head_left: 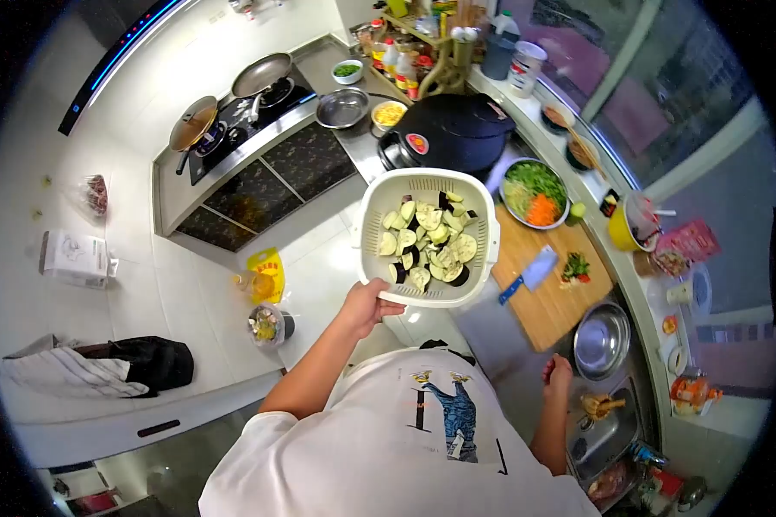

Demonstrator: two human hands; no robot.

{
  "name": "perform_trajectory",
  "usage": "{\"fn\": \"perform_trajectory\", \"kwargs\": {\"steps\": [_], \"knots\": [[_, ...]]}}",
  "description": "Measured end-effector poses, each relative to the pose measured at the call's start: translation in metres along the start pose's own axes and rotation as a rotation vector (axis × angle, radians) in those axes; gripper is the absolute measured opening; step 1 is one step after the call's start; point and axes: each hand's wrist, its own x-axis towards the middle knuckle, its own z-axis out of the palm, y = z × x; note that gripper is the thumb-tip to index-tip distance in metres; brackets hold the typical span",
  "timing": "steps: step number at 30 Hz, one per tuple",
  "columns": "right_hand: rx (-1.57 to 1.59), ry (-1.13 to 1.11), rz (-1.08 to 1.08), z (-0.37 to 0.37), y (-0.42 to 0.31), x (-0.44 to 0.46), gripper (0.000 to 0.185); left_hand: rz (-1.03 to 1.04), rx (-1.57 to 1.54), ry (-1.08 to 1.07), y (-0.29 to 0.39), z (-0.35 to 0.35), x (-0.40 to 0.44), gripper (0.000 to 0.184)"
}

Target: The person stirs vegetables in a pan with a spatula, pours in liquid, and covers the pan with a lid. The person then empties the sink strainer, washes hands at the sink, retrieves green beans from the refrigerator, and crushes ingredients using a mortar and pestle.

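Note:
My left hand (pixel 369 308) grips the near-left rim of a white plastic colander basket (pixel 490 274), fingers wrapped over its edge. Chunks of cut eggplant (pixel 431 241) with dark purple skin lie inside it. The basket is held up in front of my body. Down by the counter edge, my right hand (pixel 558 371) has its fingers curled in, with nothing visible in them. Closest to it is an empty steel bowl (pixel 602 340), a little to its right. A wooden cutting board (pixel 543 314) carries a blue-handled cleaver (pixel 530 273) and a small heap of chopped peppers (pixel 576 268).
A bowl of shredded vegetables (pixel 535 191) stands at the board's far end, beside a black cooker (pixel 448 133). The sink (pixel 608 439) is at the lower right. Far left, the stove (pixel 248 129) bears two pans. A trash bin (pixel 270 326) stands on the floor.

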Motion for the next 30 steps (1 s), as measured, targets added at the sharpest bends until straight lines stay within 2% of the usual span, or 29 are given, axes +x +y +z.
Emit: {"fn": "perform_trajectory", "kwargs": {"steps": [1,3,6,8,10,11,13,15,19,22,26,30], "knots": [[-0.002,-0.005,-0.004,0.035,-0.019,-0.027,0.017,0.026,0.004,0.003,0.011,-0.011,0.006,0.034],[-0.160,-0.268,-0.066,0.106,-0.042,-0.068,0.014,0.033,0.018,0.009,0.031,-0.038,0.022,0.034],[-0.294,-0.554,-0.091,0.223,-0.060,-0.109,0.024,-0.008,0.042,0.036,0.068,-0.075,0.043,0.034],[-0.269,-0.728,-0.076,0.304,-0.065,-0.140,0.036,-0.013,0.066,0.057,0.087,-0.096,0.050,0.037],[-0.320,-0.868,-0.105,0.374,-0.054,-0.154,0.037,-0.023,0.046,0.094,0.106,-0.120,0.051,0.036],[-0.306,-0.932,0.052,0.404,-0.053,-0.154,0.041,-0.037,0.036,0.137,0.115,-0.132,0.051,0.036],[-0.224,-0.970,0.049,0.453,-0.054,-0.162,0.045,-0.040,-0.044,0.177,0.124,-0.162,0.058,0.034],[-0.386,-0.991,-0.029,0.495,-0.058,-0.172,0.049,-0.028,-0.102,0.285,0.135,-0.186,0.062,0.032],[-0.515,-1.042,0.073,0.569,-0.058,-0.165,0.050,0.000,-0.132,0.385,0.153,-0.223,0.077,0.034],[-0.428,-1.050,0.139,0.624,-0.072,-0.143,0.050,-0.022,-0.214,0.414,0.161,-0.238,0.091,0.034],[-0.342,-0.973,0.335,0.721,-0.059,-0.051,0.051,-0.040,-0.256,0.480,0.193,-0.250,0.115,0.034],[-0.232,-0.826,0.381,0.804,-0.060,0.010,0.062,-0.069,-0.259,0.504,0.233,-0.252,0.147,0.033]]}}
